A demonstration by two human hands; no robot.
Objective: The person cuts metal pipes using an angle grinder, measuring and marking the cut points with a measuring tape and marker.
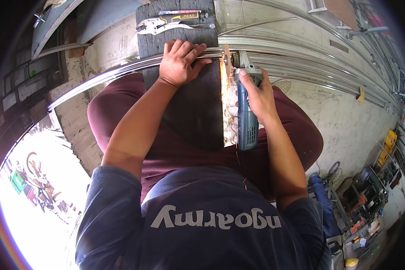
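My left hand (180, 63) presses down on shiny metal tubes (121, 69), its fingers wrapped over them where they cross a dark wooden block (193, 103). In my right hand (258, 92) is a blue angle grinder (247, 123), held upright in the view. Its thin disc (227, 59) meets the tubes just past the block's right edge, and bright sparks stream from there toward my lap. Locking pliers (171, 24) and a pen (180, 12) lie on the block's far end, beyond my left hand.
Long metal tubes (301, 65) spread over the concrete floor (319, 96) to the right. Tools and cables (364, 193) are piled at the lower right. Dark metal frames (27, 85) stand at the left, with a bicycle (33, 164) in bright light below them.
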